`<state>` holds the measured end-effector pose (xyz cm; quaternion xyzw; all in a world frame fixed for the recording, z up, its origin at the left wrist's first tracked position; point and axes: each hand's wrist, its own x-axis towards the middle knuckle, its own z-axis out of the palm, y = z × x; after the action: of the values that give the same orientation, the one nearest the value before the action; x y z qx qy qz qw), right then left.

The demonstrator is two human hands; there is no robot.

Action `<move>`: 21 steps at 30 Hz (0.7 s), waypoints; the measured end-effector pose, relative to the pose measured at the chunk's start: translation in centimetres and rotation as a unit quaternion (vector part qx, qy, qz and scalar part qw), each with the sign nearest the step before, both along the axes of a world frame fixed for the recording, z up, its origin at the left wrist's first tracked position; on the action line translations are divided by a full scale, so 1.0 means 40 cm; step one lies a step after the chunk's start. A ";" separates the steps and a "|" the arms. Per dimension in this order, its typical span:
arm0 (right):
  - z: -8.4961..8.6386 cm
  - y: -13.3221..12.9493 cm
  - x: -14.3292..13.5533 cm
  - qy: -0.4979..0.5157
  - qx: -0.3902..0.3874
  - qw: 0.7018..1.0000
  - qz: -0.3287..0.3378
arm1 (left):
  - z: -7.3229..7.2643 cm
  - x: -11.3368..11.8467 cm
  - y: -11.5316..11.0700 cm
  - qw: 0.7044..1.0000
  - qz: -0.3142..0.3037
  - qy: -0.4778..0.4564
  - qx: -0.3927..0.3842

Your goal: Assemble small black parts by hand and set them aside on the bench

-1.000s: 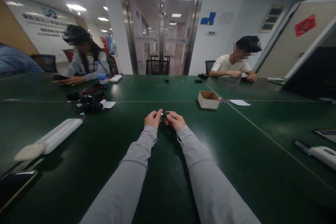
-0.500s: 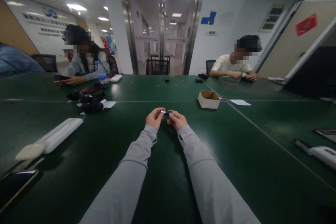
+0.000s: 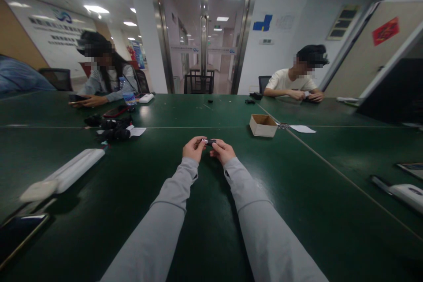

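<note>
Between my two hands, just above the green table [image 3: 211, 211], is a small dark stick-shaped object [image 3: 209, 142] with a shiny metal-looking part at its left. Its exact kind is too small to make out. My left hand [image 3: 194, 148] is closed, pinching the metallic left end between thumb and fingers. From the other side my right hand [image 3: 222, 151] is closed on the dark right end. The fingertips of both hands are close together, and they cover parts of the object.
An open cardboard box [image 3: 263, 126] stands ahead on the right, near a white paper [image 3: 302, 129]. On the left lie a black cluster of gear [image 3: 114, 130], a long white device [image 3: 79, 165] and a phone [image 3: 21, 231]. Two people sit across the table, beyond a water bottle [image 3: 128, 92].
My left hand has shifted very slightly to the left, and a little more of the metallic part shows. My right hand has barely moved.
</note>
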<state>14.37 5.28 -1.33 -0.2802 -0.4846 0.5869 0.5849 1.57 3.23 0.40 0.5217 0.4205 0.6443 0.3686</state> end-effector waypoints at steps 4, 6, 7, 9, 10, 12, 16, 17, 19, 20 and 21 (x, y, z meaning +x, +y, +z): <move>-0.002 0.006 0.003 -0.005 -0.006 1.000 0.021 | 0.004 0.001 -0.005 1.000 0.008 -0.003 -0.008; -0.002 0.007 0.005 -0.006 -0.004 1.000 0.021 | 0.005 0.002 -0.007 1.000 0.015 -0.001 -0.012; -0.002 0.007 0.005 -0.005 -0.002 1.000 0.019 | 0.005 0.003 -0.007 1.000 0.018 0.000 -0.014; -0.002 0.006 0.005 -0.007 -0.001 1.000 0.016 | 0.004 0.005 -0.006 1.000 0.023 -0.006 -0.016; -0.002 0.005 0.005 -0.008 -0.002 1.000 0.016 | 0.004 0.007 -0.005 0.999 0.024 -0.012 -0.017; -0.002 0.005 0.005 -0.015 -0.005 1.000 0.020 | 0.003 0.011 -0.003 0.999 0.030 -0.027 -0.017; -0.004 0.006 0.003 -0.020 0.001 1.000 0.013 | 0.002 0.018 0.000 0.998 0.041 -0.041 -0.024; -0.005 0.006 0.003 -0.020 0.002 1.000 0.011 | 0.002 0.018 0.000 0.998 0.042 -0.041 -0.029; -0.005 0.007 0.002 -0.022 0.002 1.000 0.014 | 0.002 0.019 0.001 0.997 0.045 -0.042 -0.040; -0.004 0.008 0.002 -0.023 0.001 1.000 0.017 | 0.002 0.019 0.001 0.997 0.046 -0.044 -0.046; -0.004 0.008 0.002 -0.023 -0.001 1.000 0.019 | 0.002 0.018 0.001 0.996 0.047 -0.048 -0.051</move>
<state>14.45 5.59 -1.48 -0.2849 -0.5023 0.5917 0.5625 2.30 3.28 0.48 0.4504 0.4589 0.6627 0.3839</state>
